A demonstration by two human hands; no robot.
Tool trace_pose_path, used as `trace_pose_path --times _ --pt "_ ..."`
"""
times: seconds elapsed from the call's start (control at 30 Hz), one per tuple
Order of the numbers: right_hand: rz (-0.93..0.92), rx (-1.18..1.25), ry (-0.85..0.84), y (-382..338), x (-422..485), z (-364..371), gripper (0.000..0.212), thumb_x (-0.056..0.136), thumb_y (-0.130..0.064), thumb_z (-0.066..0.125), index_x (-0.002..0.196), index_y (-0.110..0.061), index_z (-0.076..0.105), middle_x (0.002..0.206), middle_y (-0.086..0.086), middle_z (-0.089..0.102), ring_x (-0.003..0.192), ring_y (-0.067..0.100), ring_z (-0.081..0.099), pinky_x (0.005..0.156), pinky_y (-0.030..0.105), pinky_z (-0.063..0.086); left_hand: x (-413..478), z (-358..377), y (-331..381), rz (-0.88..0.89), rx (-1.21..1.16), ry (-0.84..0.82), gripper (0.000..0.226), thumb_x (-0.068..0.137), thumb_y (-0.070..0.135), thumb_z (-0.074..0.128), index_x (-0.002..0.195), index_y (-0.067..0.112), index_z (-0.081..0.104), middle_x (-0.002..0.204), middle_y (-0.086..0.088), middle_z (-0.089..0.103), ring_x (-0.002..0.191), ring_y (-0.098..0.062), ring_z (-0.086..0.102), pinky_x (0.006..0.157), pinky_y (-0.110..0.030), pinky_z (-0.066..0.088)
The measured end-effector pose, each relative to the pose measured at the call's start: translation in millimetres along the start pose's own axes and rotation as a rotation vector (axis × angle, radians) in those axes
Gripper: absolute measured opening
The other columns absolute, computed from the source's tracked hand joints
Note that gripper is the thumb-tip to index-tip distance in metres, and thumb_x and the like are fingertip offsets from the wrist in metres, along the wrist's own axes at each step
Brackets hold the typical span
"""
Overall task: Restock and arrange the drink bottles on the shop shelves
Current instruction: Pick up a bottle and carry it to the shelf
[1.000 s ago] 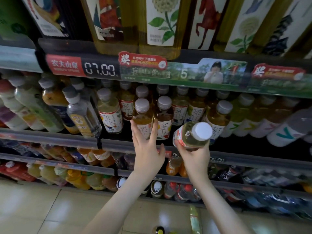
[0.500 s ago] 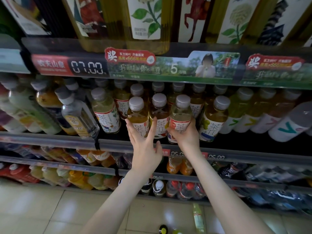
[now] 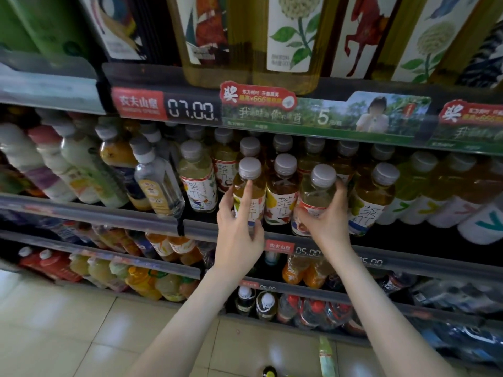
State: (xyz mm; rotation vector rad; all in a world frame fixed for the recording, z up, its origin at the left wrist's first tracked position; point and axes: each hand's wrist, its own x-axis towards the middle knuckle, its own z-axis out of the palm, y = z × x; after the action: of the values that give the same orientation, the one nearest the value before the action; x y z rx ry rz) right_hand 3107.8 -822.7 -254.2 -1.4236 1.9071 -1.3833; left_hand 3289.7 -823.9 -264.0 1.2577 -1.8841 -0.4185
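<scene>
A pale tea bottle (image 3: 317,195) with a grey cap stands upright at the front of the middle shelf (image 3: 408,240). My right hand (image 3: 325,223) grips its lower half, fingers wrapped round both sides. To its left my left hand (image 3: 239,229) holds a yellow tea bottle (image 3: 249,191), index finger stretched up its front and thumb at its base. An amber tea bottle (image 3: 283,191) stands between the two, and another tea bottle (image 3: 374,195) stands to the right.
Tall tea bottles (image 3: 288,36) fill the shelf above, over a price strip (image 3: 190,110). Milky and clear bottles (image 3: 152,180) lean at the left of the middle shelf. Lower shelves hold juice bottles (image 3: 163,284). A green bottle (image 3: 325,357) stands on the tiled floor.
My right hand brought the pale bottle from a tilted hold in front of the shelf and set it upright in the front row. My left hand moved from flat against the bottles to holding the yellow one.
</scene>
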Motion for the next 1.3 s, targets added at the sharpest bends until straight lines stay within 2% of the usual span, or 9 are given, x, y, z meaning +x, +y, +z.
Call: trace_pose_path --times 0.17,0.4,0.53,0.63,0.7,0.8,0.97,1.17,1.3 --pt "-0.047 0.019 0.083 -4 -29 -3 0.083 0.067 -0.014 0.086 0.134 -0.018 0.037 0.132 0.009 0.046 0.123 0.019 0.047 0.103 0.032 0.040 3 -21 -6 -0.039 -0.011 0.057 0.077 0.092 0.010 0.054 0.152 0.028 0.009 0.146 -0.007 0.027 0.124 -0.031 0.044 0.089 -0.028 0.046" --pt "-0.201 0.001 0.191 -25 -56 -5 0.079 0.063 -0.007 0.086 0.126 -0.016 0.041 0.123 0.005 0.045 0.115 0.009 0.044 0.096 0.005 0.034 21 -57 -42 -0.090 0.162 0.125 0.068 0.090 0.001 0.053 0.150 0.016 0.023 0.146 -0.025 0.028 0.134 -0.040 0.030 0.099 -0.041 0.038" --pt "-0.221 0.032 0.117 -45 -68 -3 0.082 0.061 -0.011 0.087 0.123 -0.033 0.037 0.125 0.006 0.046 0.117 0.010 0.045 0.097 0.009 0.036 50 -66 -49 -0.032 0.252 0.126 0.073 0.087 -0.002 0.053 0.150 0.021 0.023 0.151 -0.028 0.017 0.134 -0.046 0.024 0.096 -0.051 0.041" --pt "-0.211 0.082 0.014 -62 -75 5 0.084 0.059 -0.017 0.089 0.116 -0.048 0.036 0.120 -0.014 0.048 0.110 -0.011 0.045 0.090 -0.003 0.032 76 -64 -56 -0.090 0.271 0.102 0.077 0.088 0.005 0.055 0.152 0.023 0.015 0.154 -0.025 0.010 0.135 -0.049 0.021 0.099 -0.053 0.038" --pt "-0.160 0.140 -0.053 -70 -78 15 0.083 0.058 -0.023 0.089 0.113 -0.053 0.035 0.119 -0.024 0.045 0.109 -0.019 0.044 0.084 -0.005 0.033 86 -63 -59 -0.130 0.286 0.084 0.072 0.087 0.011 0.060 0.149 0.015 0.024 0.147 -0.030 0.023 0.129 -0.053 0.029 0.096 -0.055 0.038" --pt "-0.121 0.192 -0.105 -78 -79 28 0.081 0.059 -0.026 0.089 0.113 -0.055 0.035 0.118 -0.023 0.048 0.108 -0.016 0.047 0.083 -0.003 0.037 88 -68 -51 -0.149 0.371 0.086 0.061 0.082 0.017 0.066 0.135 0.004 0.038 0.121 -0.032 0.044 0.107 -0.052 0.042 0.086 -0.054 0.040" --pt "-0.143 0.204 -0.094 -88 -75 40 0.080 0.060 -0.025 0.088 0.117 -0.049 0.037 0.119 -0.016 0.051 0.112 -0.003 0.051 0.095 0.014 0.042 44 -83 -40 -0.102 0.439 0.169 0.061 0.073 0.015 0.077 0.126 0.006 0.048 0.102 -0.027 0.050 0.089 -0.046 0.049 0.070 -0.045 0.046" --pt "-0.110 0.199 -0.124 -89 -73 48 0.085 0.060 -0.028 0.088 0.130 -0.027 0.041 0.125 -0.006 0.052 0.118 0.007 0.051 0.103 0.036 0.045 13 -98 -56 -0.017 0.414 0.191 0.056 0.075 0.012 0.076 0.124 0.009 0.048 0.104 -0.024 0.048 0.090 -0.038 0.049 0.070 -0.034 0.044" --pt "-0.110 0.196 -0.126 -91 -74 53 0.082 0.060 -0.029 0.088 0.126 -0.037 0.040 0.125 -0.005 0.052 0.117 0.009 0.052 0.102 0.038 0.046 31 -102 -56 -0.023 0.466 0.132 0.059 0.076 0.017 0.076 0.126 0.004 0.047 0.102 -0.027 0.051 0.088 -0.042 0.051 0.066 -0.041 0.050"
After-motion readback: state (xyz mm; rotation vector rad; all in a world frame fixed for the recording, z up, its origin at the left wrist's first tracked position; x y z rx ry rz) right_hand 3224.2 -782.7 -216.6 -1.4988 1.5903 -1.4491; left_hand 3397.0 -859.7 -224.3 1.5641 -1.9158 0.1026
